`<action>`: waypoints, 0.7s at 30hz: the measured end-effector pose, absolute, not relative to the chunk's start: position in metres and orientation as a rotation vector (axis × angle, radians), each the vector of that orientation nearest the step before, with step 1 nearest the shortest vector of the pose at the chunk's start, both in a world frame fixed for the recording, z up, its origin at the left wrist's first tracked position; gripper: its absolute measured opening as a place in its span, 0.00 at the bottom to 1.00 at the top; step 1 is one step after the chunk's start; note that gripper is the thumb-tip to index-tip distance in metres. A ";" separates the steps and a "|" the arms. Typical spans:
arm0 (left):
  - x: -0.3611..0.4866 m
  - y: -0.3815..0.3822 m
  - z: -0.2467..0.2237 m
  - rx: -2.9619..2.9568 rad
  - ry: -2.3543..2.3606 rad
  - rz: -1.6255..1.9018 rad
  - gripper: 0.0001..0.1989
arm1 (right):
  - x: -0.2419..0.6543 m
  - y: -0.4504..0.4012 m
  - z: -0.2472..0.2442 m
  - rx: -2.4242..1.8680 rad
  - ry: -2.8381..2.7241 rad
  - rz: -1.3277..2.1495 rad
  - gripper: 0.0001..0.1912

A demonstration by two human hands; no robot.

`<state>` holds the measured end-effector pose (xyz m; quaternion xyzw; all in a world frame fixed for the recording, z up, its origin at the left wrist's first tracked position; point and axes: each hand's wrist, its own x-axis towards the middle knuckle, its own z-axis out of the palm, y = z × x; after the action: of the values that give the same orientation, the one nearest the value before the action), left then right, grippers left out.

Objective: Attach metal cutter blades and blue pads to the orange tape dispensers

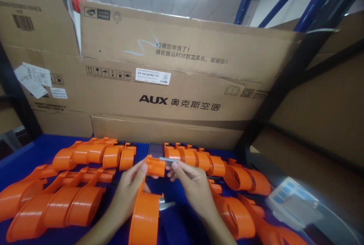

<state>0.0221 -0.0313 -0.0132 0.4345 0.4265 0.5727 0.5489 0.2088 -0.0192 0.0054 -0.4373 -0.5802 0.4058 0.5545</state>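
My left hand (135, 178) is closed around the upper end of an orange plastic part (145, 214), whose wide curved section hangs down toward the front edge of the view. My right hand (189, 176) pinches a small flat grey metallic piece (168, 160) between thumb and fingers. The left end of that piece meets the top of the orange part. Just right of the curved section, a silvery object (166, 205) shows, partly hidden.
Rows of similar orange parts (57, 205) lie left and right on the blue surface (24, 150). A dark flat device (156, 149) lies behind my hands. Cardboard (182, 85) stands at the back. A white-blue device (292, 199) is at the right.
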 end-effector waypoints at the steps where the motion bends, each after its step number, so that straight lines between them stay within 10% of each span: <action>1: 0.022 -0.031 -0.013 1.042 1.015 1.354 0.31 | 0.208 -0.021 0.006 -1.053 -1.396 0.909 0.16; 21: 0.011 -0.021 -0.013 1.196 1.007 1.344 0.23 | 0.206 -0.035 -0.015 -1.088 -1.984 0.578 0.30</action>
<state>0.0112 -0.0210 -0.0125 0.4976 0.4188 0.5592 0.5141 0.2061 -0.0348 -0.0153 -0.4285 -0.7814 0.2278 0.3922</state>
